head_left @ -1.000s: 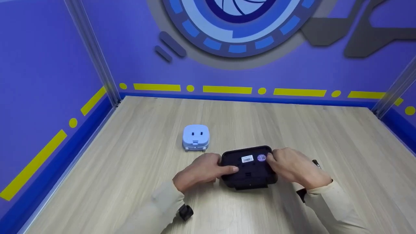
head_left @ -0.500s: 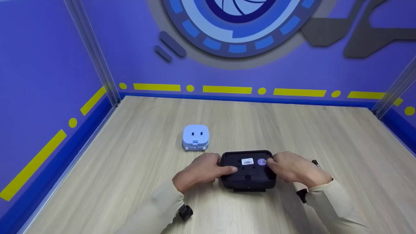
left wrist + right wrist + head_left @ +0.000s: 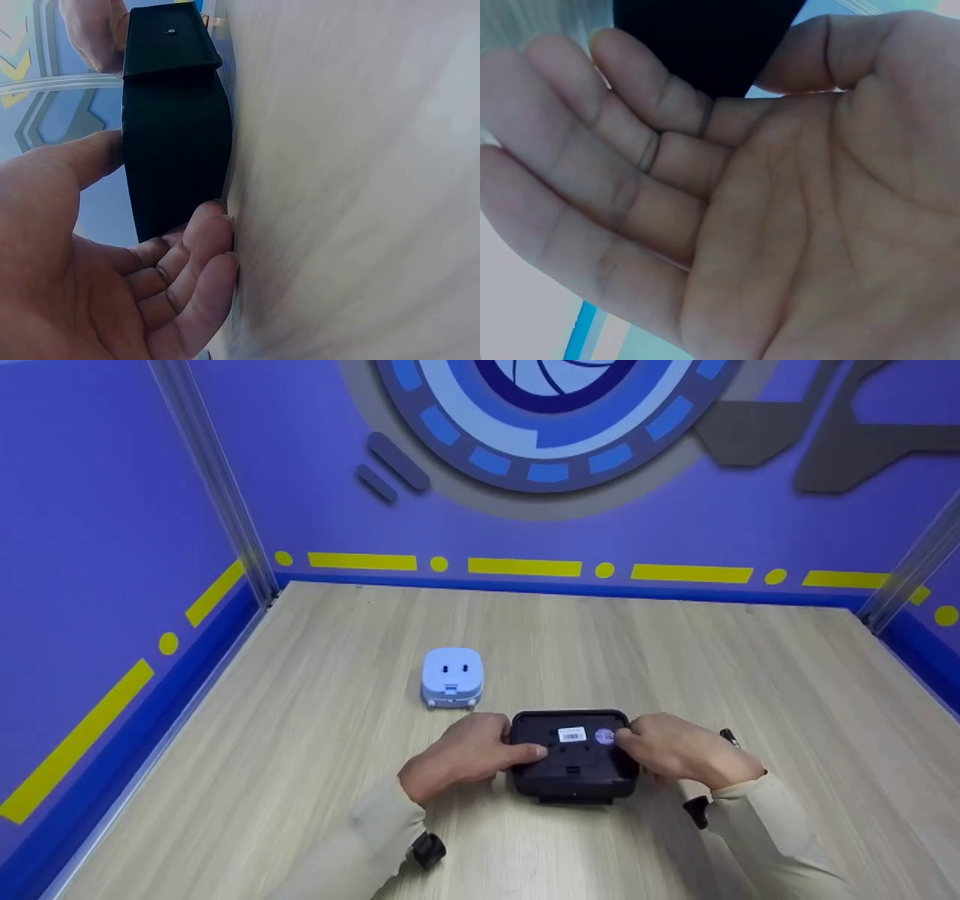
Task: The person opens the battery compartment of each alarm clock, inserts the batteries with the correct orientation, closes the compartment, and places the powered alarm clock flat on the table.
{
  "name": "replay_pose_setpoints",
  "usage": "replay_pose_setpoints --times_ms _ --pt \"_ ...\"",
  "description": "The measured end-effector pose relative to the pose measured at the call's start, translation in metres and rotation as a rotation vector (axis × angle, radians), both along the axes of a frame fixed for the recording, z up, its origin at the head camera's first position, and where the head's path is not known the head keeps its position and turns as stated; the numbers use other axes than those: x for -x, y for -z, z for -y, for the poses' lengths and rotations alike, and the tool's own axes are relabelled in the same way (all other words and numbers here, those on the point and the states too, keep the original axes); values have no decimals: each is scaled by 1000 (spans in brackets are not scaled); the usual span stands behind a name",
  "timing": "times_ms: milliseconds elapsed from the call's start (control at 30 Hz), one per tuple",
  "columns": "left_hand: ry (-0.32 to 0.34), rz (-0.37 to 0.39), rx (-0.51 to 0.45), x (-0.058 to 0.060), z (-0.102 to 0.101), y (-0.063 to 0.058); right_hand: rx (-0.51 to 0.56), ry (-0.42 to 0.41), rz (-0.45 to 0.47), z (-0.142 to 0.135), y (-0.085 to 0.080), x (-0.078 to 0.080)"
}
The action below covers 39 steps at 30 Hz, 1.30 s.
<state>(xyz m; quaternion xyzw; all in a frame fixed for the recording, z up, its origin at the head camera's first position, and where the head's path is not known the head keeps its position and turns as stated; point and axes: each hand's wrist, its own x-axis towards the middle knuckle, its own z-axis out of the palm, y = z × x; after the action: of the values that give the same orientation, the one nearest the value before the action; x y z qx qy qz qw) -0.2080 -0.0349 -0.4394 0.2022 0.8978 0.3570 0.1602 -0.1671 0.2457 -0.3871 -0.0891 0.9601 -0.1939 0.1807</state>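
Box (image 3: 574,761), black and round-cornered, lies between two hands at or just above a wood-grain table (image 3: 337,697); whether it touches, the views do not settle. The left hand (image 3: 469,750) clasps one short end, thumb across the upper face and fingers curled round the side, while the right hand (image 3: 667,746) grips the opposite end, thumb beside a round sticker (image 3: 604,736). It looks like stiff plastic, probably light to lift, smooth enough to slip from a loose hold and unlikely to dent under firm thumbs. Both short ends seem the best places to take hold, clear of the flap (image 3: 576,801) on the near side, likely the weakest part. A blue case (image 3: 451,675) stands beyond the left hand.
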Motion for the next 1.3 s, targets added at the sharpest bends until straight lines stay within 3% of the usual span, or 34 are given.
replay_pose_setpoints --times_ms 733,1300 --pt "6 -11 -7 1 0 2 -61 24 78 1 3 4" --pt "16 -34 -18 1 2 4 -19 48 180 -2 8 4"
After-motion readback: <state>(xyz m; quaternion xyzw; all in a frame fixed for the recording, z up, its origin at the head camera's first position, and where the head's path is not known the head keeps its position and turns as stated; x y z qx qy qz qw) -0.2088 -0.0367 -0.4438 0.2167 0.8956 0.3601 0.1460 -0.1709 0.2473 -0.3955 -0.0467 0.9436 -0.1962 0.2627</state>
